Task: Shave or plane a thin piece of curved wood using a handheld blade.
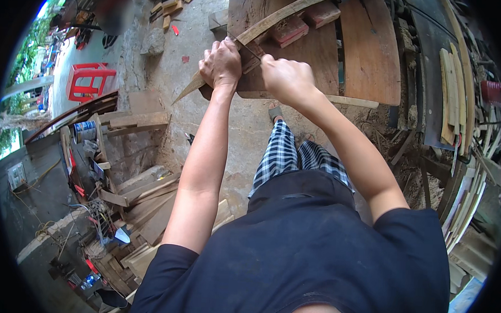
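Note:
My left hand (220, 64) is closed around a long curved strip of wood (280, 15), close to the strip's tapered end, which sticks out past my wrist on the left. The strip slants up to the right over a brown wooden bench (370, 56). My right hand (288, 79) is a fist around one end of a thin, dark, file-like tool (251, 50). That tool crosses the strip just beside my left hand; its exact kind is too small to tell. Reddish wooden blocks (289, 32) lie on the bench beneath the strip.
At left, a red plastic stool (90, 82) stands on the concrete floor. Wood offcuts (149, 208) and a paint can (85, 131) crowd the lower left. Long wooden strips (451, 92) lean at the right. Small wood blocks (172, 6) lie beyond the bench's left side.

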### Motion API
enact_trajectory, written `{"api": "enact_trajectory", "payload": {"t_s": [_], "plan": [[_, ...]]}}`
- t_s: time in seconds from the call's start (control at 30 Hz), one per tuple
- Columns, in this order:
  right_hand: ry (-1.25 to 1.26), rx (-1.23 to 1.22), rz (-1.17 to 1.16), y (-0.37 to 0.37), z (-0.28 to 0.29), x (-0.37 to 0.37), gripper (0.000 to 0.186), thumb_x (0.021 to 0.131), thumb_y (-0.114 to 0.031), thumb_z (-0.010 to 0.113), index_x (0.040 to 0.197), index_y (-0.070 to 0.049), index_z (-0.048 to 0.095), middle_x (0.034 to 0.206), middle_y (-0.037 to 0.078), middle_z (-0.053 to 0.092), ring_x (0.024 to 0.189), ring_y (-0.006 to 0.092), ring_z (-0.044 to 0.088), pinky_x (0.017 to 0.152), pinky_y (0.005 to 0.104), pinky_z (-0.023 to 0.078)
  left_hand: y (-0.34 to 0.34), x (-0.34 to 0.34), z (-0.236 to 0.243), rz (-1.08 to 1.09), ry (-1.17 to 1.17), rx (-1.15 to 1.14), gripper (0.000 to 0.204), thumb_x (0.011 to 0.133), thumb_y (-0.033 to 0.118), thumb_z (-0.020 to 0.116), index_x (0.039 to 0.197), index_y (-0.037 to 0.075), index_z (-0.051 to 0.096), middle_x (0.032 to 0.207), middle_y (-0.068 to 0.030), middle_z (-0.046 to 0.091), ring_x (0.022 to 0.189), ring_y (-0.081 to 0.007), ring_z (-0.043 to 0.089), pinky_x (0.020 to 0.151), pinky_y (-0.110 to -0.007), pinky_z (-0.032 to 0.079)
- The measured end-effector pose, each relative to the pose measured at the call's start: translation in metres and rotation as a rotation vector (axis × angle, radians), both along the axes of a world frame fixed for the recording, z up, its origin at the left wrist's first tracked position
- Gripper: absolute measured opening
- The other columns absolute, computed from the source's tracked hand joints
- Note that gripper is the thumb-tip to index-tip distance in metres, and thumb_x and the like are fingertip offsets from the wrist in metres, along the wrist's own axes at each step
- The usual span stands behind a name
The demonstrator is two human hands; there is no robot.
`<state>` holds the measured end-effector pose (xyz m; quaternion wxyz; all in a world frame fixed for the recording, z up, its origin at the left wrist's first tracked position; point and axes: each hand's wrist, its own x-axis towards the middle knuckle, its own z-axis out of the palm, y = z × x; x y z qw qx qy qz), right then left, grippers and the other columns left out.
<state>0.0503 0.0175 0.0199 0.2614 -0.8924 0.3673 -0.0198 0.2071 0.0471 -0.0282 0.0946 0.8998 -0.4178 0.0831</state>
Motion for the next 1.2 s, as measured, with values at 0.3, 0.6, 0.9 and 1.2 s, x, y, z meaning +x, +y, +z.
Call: {"api": "enact_trajectory", "payload": {"t_s": [0.3,0.6,0.9,1.2], "plan": [[-0.032,-0.046,-0.056,-0.025,-0.017,0.034,0.022,0.087,-0.015,0.045,0.095,-0.001,0.059,0.085,0.022,0.069,0.08,0.0342,0.069,0.067,0.0449,0.055,-0.008,-0.004,-0.01,-0.039,-0.006,-0.041,0.044,0.096,0.036,0.035,0.089,0.008,0.068,0.097,-0.0089,0.068,0.091,-0.0298,0.064,0.079,-0.045,0.047],[0.015,0.0,-0.017,-0.016,0.002,0.011,0.023,0.088,-0.018,0.046,0.095,-0.002,0.06,0.086,0.02,0.069,0.08,0.034,0.069,0.067,0.0442,0.055,-0.006,-0.004,-0.001,-0.002,0.02,-0.007,0.045,0.096,0.037,0.034,0.093,0.009,0.069,0.101,-0.0078,0.068,0.095,-0.0296,0.063,0.083,-0.045,0.046],[0.057,0.002,-0.046,0.012,0.007,-0.019,0.021,0.085,-0.015,0.048,0.095,-0.003,0.063,0.086,0.016,0.071,0.08,0.0293,0.071,0.068,0.0402,0.055,0.0,0.002,0.002,0.011,0.048,0.058,0.05,0.097,0.04,0.028,0.103,0.009,0.067,0.112,-0.01,0.065,0.102,-0.0323,0.06,0.088,-0.047,0.045],[-0.071,-0.062,-0.075,-0.026,-0.02,0.028,0.017,0.086,-0.014,0.046,0.091,-0.002,0.057,0.082,0.021,0.069,0.075,0.0348,0.069,0.064,0.0452,0.055,-0.013,-0.01,-0.005,-0.023,0.059,0.028,0.046,0.097,0.037,0.032,0.093,0.01,0.069,0.107,-0.007,0.066,0.098,-0.0298,0.062,0.083,-0.046,0.045]]}}
